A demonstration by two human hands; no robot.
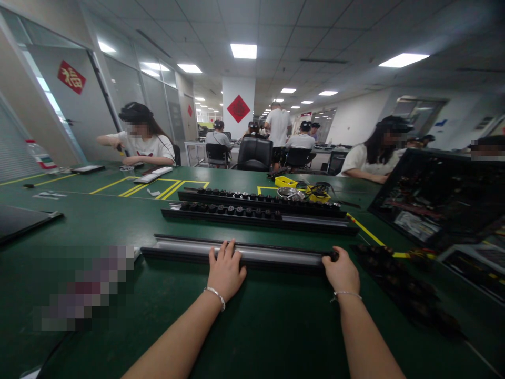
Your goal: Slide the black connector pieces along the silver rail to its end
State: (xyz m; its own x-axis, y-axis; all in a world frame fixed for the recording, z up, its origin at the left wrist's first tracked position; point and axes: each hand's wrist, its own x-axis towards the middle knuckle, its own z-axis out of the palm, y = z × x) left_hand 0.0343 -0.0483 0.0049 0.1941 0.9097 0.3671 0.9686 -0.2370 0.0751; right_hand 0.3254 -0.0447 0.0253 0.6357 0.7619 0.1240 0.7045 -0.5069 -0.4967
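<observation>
A long black rail (284,254) with a pale grey channel lies crosswise on the green table (276,326). My left hand (225,271) grips its near wall around the middle, fingers spread over the channel and thumb at the front. At the rail's right end, my right hand (342,271) is closed in a pinch on a small black round part (334,255), partly hidden by the fingers. Beyond it lie two similar rails, the nearer rail (315,221) partly filled with a row of black round parts (240,211), the farther rail (189,196) also lined with them.
Black parts (406,284) lie heaped at right, near a large dark open panel (442,195). A yellow tray (285,182) and a metal bowl (291,193) stand behind the rails. A blurred-out device (90,289) lies at left. Co-workers sit across the table.
</observation>
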